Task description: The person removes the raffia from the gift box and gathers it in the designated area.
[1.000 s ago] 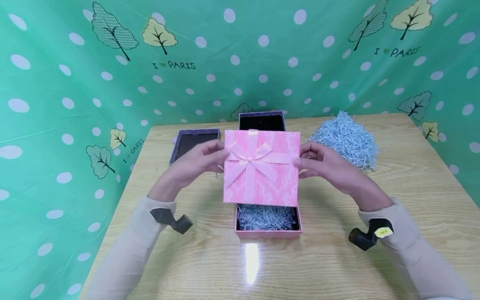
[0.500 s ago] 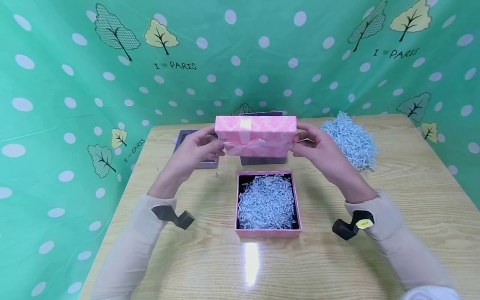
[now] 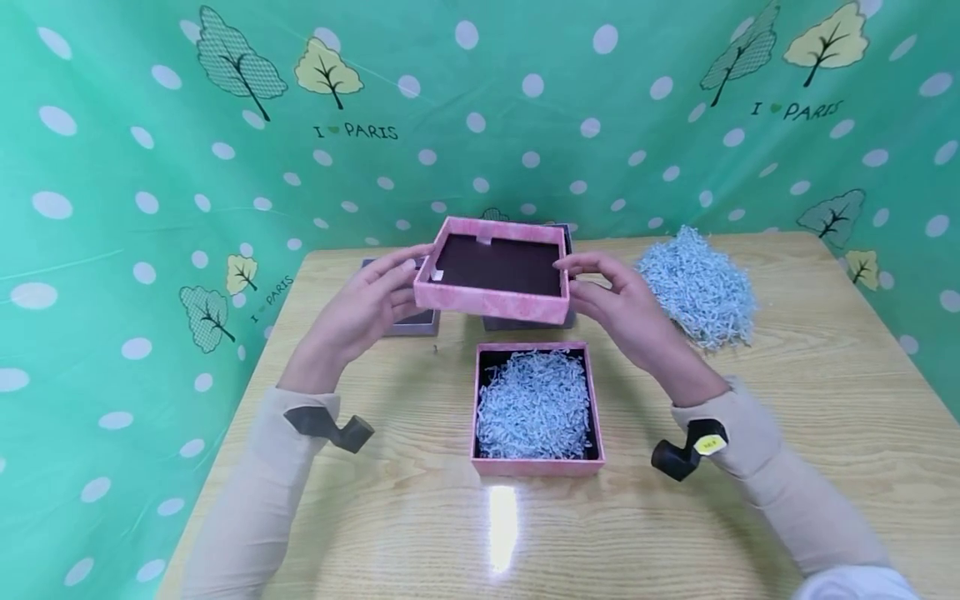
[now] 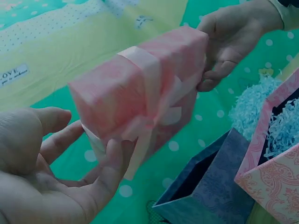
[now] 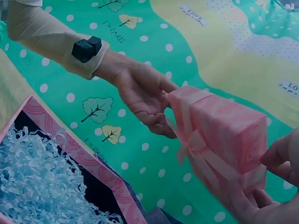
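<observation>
- I had the fingers of my left hand (image 3: 358,312) and right hand (image 3: 617,304) clamped on opposite ends of the pink lid (image 3: 495,265).
- I held it raised above the table (image 3: 405,517), apart from the pink box (image 3: 536,468).

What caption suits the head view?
Pink gift-box lid, dark inside showing, held up beyond an open pink box of blue shredded paper.

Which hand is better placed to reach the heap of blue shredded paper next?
Likely the right hand: the heap lies off to the right, nearer it than the left hand. Both hands hold the rectangular pink lid.
</observation>
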Tool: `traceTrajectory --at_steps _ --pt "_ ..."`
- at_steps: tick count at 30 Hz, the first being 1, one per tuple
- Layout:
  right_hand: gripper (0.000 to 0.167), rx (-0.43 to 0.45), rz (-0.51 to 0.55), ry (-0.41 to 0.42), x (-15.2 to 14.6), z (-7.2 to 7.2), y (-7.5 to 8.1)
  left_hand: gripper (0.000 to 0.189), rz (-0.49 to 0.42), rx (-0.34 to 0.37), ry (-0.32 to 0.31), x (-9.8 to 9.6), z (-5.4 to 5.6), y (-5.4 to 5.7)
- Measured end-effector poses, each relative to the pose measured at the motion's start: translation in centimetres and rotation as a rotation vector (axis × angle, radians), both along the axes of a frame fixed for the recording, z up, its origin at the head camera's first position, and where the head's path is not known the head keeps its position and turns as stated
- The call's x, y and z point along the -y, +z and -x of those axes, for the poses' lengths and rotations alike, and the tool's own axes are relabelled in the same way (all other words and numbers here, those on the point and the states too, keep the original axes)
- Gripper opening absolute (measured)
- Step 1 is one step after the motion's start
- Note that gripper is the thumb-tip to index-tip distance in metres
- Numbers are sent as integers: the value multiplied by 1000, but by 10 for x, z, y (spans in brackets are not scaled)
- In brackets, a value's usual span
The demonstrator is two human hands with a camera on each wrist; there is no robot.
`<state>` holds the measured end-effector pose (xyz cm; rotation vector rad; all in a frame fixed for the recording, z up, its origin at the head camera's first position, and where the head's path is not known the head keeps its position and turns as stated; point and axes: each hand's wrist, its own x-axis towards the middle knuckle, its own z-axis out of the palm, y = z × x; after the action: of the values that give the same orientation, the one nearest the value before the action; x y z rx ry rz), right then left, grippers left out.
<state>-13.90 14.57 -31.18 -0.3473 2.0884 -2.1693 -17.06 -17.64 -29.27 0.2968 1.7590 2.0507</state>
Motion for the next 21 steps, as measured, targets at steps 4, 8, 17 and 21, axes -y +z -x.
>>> traceTrajectory --at_steps 4,8,17,21 --pt "24 13 33 -16 5 2 -1 39 -11 -17 -5 4 1 -2" --pt "32 55 66 -42 10 5 -1 48 -34 -8 -5 8 1 -2" --pt "63 173 24 77 23 11 7 63 7 -26 -136 34 3 -5" --pt "65 170 30 130 36 9 9 64 66 -62 -180 53 3 -8"
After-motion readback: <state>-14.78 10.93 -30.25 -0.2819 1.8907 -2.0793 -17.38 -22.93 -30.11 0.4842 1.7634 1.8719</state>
